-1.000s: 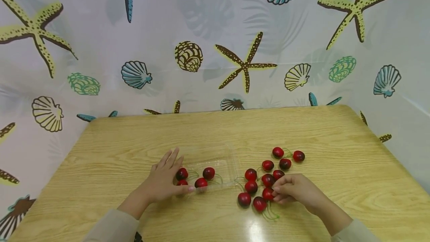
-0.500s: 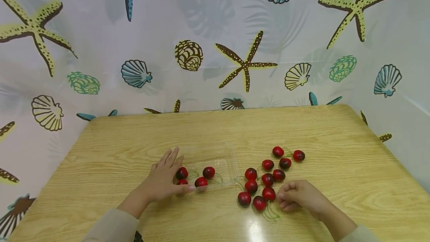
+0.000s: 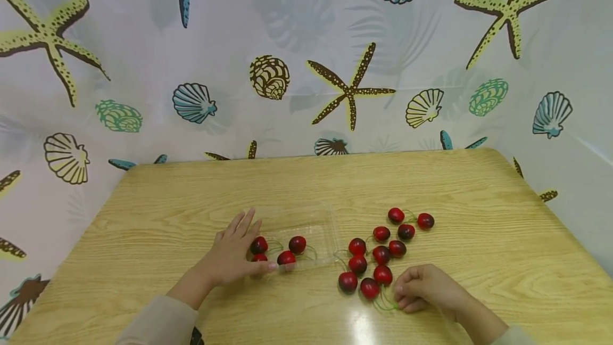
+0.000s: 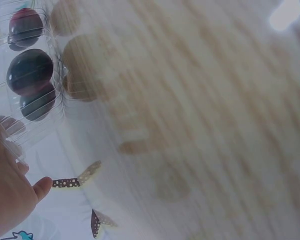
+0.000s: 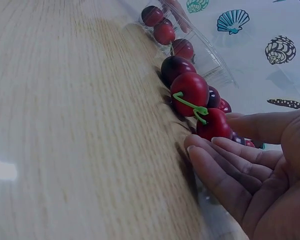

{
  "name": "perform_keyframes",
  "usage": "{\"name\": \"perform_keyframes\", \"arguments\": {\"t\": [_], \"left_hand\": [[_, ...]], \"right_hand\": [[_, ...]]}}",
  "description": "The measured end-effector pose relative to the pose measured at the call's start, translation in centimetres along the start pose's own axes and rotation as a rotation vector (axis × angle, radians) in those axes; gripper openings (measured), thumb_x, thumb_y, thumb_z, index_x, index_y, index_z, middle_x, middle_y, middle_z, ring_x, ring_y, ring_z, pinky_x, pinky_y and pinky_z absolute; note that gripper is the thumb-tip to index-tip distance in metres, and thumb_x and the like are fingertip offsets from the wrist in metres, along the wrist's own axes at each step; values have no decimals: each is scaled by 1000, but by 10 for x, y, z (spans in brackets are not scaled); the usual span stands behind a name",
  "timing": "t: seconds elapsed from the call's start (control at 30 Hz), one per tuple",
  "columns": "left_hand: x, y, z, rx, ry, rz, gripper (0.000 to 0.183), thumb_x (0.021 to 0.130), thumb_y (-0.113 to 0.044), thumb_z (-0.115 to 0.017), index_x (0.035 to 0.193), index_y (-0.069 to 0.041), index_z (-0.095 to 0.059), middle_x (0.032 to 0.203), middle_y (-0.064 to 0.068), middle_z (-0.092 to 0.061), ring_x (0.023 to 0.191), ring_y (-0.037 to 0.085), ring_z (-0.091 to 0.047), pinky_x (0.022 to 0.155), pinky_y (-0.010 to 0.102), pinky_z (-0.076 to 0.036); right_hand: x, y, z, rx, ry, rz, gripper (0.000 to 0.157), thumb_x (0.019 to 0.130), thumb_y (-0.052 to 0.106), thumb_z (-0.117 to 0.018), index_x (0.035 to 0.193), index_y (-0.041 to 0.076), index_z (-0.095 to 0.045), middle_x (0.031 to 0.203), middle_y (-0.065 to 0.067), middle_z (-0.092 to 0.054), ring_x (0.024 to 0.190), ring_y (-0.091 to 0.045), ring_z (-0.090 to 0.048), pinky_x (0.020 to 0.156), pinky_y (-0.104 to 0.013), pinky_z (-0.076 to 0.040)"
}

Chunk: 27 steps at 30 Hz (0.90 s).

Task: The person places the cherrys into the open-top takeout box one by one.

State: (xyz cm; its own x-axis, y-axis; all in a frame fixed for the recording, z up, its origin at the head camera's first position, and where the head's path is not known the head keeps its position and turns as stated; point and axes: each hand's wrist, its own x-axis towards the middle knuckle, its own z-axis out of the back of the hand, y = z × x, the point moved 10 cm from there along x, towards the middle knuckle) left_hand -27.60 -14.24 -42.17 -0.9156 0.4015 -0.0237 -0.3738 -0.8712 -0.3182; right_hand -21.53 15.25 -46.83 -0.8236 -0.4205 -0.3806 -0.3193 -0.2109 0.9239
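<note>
My left hand (image 3: 232, 252) rests at the left side of a clear plastic box (image 3: 330, 233), fingers spread and fairly straight, thumb along the front wall. Several red cherries with green stems lie inside, among them a dark red cherry (image 3: 297, 245). Right of the box is a loose group of cherries. Beside its near right side is my right hand (image 3: 426, 289), fingers loosely bent, close to a cherry (image 3: 383, 274) and the green stems (image 3: 385, 302). In the right wrist view, thumb and fingers stand apart around a cherry (image 5: 214, 124), without a visible grip.
The wooden table (image 3: 191, 190) carries everything. A white cloth (image 3: 306, 15) printed with starfish and shells hangs behind it. Farther back in the group lie more cherries, including one (image 3: 425, 221) at the far right.
My right hand has drawn back from the near cherry it touched, slightly right and toward me, beside the stems. The left hand and the box have stayed put.
</note>
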Motion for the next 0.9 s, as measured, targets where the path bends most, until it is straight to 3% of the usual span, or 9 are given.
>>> {"name": "perform_keyframes", "arguments": {"t": [0.9], "left_hand": [[1, 0, -1, 13, 2, -8, 101, 66, -73, -44, 136, -1, -24, 143, 12, -2, 128, 33, 0, 90, 62, -12]], "right_hand": [[3, -11, -15, -14, 39, -27, 17, 80, 7, -58, 85, -10, -58, 70, -9, -61, 61, -18, -62, 58, -31, -50]]}}
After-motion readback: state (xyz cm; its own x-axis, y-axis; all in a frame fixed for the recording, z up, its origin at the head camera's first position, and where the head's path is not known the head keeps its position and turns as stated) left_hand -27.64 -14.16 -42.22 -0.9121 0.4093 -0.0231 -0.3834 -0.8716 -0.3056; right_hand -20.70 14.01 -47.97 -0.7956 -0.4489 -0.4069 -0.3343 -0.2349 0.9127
